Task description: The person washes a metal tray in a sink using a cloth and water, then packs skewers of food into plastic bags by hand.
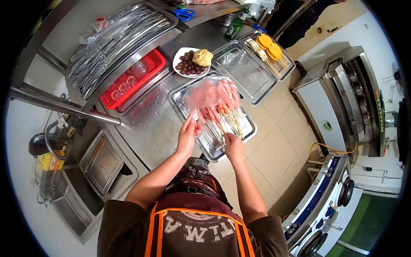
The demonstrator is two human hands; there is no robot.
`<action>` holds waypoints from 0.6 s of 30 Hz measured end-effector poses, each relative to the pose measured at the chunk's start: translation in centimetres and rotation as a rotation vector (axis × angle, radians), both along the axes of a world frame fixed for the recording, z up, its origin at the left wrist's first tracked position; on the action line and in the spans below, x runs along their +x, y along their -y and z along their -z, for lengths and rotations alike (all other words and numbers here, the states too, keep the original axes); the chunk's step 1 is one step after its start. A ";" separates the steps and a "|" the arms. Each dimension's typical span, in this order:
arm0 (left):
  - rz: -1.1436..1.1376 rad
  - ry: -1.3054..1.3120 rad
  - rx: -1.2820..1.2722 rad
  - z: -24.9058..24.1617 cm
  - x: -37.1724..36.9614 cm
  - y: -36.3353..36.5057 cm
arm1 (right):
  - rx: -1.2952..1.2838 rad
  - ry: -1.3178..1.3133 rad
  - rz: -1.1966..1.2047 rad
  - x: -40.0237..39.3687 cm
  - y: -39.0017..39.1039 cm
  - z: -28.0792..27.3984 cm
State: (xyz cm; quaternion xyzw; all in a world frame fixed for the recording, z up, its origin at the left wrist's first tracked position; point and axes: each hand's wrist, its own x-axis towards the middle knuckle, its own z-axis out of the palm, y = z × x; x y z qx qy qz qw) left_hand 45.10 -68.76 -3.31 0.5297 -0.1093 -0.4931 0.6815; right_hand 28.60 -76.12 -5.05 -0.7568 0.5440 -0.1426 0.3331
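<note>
A metal tray (pixel 250 128) in front of me holds pink sausage-like skewers (pixel 209 113), their bamboo sticks (pixel 231 122) pointing toward me. A clear plastic bag (pixel 209 94) covers the pink ends at the far side. My left hand (pixel 187 133) is at the tray's left edge, its fingers pinched on a corner of the bag. Over the tray's near side, my right hand (pixel 234 147) is closed around the ends of some sticks. Its fingertips are partly hidden, so the number of sticks cannot be made out.
Behind the tray stand a white plate (pixel 177 64) with grapes, another metal tray (pixel 257 92) and a tray of yellow skewers (pixel 289 70). A green bottle (pixel 234 29) is at the back. Left are a shelf of metal skewers (pixel 115 47), a red basket (pixel 160 62) and a sink (pixel 77 192).
</note>
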 end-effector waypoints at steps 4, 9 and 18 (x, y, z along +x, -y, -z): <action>0.045 0.032 0.004 0.6 -0.6 -0.7 | -0.060 0.114 -0.019 4.3 2.8 4.2; -0.048 0.168 0.026 1.6 -1.8 -2.0 | -0.590 0.045 0.029 1.6 4.7 -0.3; 0.095 0.600 -0.074 -2.3 -3.3 -0.7 | 0.004 0.356 0.015 -4.0 10.2 2.3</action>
